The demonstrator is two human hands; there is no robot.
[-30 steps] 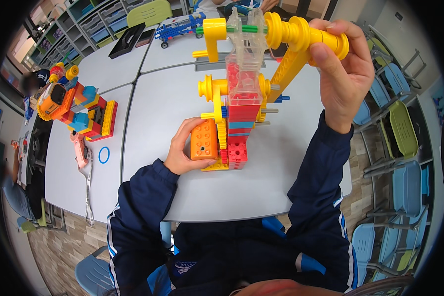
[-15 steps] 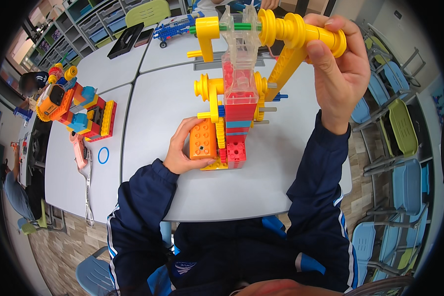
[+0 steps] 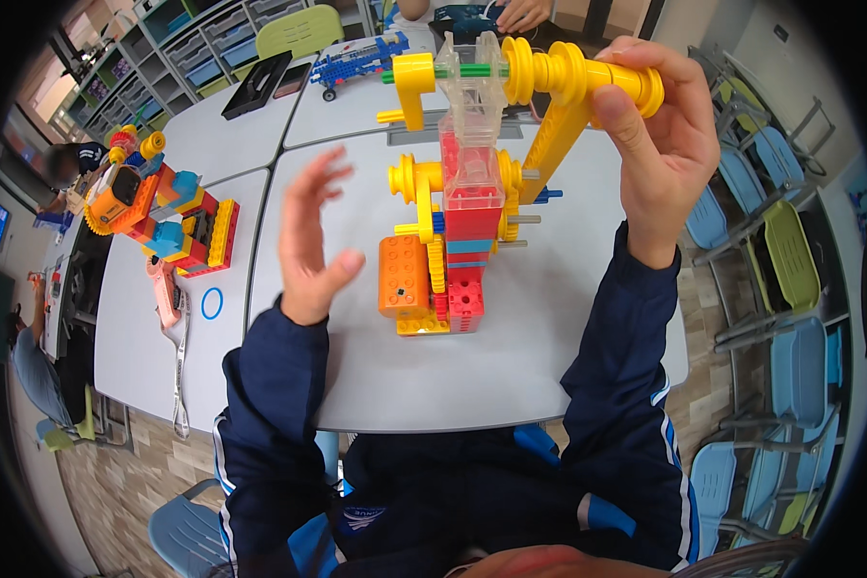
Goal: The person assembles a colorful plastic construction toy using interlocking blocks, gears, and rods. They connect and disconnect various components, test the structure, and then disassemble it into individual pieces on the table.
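The left hand hung in the air with its grip spread, thumb and fingers apart, just left of an orange brick and not touching it. The right hand had its grip pinching the outer end of a yellow roller, high on the right side of a block tower. That tower stood upright on the near tabletop, the orange brick low on its left side. A green axle ran through its clear upper part to a yellow crank at the left, and a yellow beam slanted down from the roller. A smaller yellow spool jutted out between the left hand and the red column, and the tower hid part of a grey strip behind it. Well to the left, across a seam, stood a second block build, with a pink object, its pale strap and a blue ring near its foot. Farther back lay a black tray beside a blue wheeled model; beyond, another person's hand showed at the top edge. Stacked chairs crowded the right side.
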